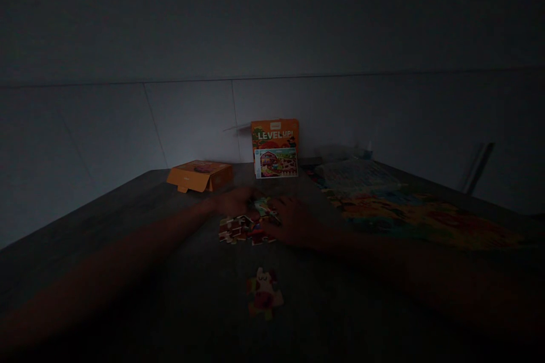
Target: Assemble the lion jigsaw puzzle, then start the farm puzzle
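The scene is very dark. A cluster of jigsaw puzzle pieces (233, 229) lies on the table between my hands, some partly joined. At the cluster's far left edge is my left hand (233, 199), its fingers dim and blurred. My right hand (293, 220) rests over the cluster's right side, fingers apart and touching the pieces; part of the puzzle is hidden beneath it. Nearer to me lies a separate puzzle piece (264, 293) with a cow's face, apart from both hands.
An orange "LEVEL UP!" box (276, 135) stands against the wall, with a farm picture card (276, 163) leaning on it. Left of it lies an open orange box (200, 174). On the right are a colourful puzzle sheet (426, 218) and a clear plastic bag (357, 174).
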Demonstrator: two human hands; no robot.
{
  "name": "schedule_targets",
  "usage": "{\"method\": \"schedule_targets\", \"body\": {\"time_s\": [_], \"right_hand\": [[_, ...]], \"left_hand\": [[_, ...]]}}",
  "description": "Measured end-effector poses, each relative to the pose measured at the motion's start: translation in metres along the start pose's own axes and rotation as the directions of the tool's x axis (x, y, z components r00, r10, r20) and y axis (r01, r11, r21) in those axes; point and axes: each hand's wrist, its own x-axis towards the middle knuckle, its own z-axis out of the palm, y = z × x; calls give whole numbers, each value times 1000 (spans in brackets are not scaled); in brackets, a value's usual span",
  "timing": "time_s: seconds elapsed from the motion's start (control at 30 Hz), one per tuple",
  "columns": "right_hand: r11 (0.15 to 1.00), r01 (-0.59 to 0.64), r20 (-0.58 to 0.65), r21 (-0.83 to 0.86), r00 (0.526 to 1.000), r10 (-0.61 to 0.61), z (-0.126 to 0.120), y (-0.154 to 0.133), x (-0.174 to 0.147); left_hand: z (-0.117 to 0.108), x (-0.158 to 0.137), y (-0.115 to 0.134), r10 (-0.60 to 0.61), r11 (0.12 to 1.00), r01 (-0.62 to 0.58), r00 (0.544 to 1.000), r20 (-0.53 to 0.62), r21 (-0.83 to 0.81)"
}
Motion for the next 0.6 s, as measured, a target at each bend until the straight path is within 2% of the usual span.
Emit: {"method": "schedule_targets", "body": {"time_s": [0.17,0.33,0.5,0.6], "right_hand": [[995,-95,-36,-9,995,95,2,2,4],[993,-117,-39,31,992,119,-1,4,4],[995,-95,-12,21,995,95,-3,2,3],[997,-74,-17,17,997,74,-4,1,2]], "left_hand": [[1,5,-11,-122,989,115,990,-69,-92],[-7,11,-29,-225,974,217,952,-208,-61],[-16,10,-47,-248,963,270,909,-335,21],[-20,7,-55,-222,964,257,918,-329,66]]}}
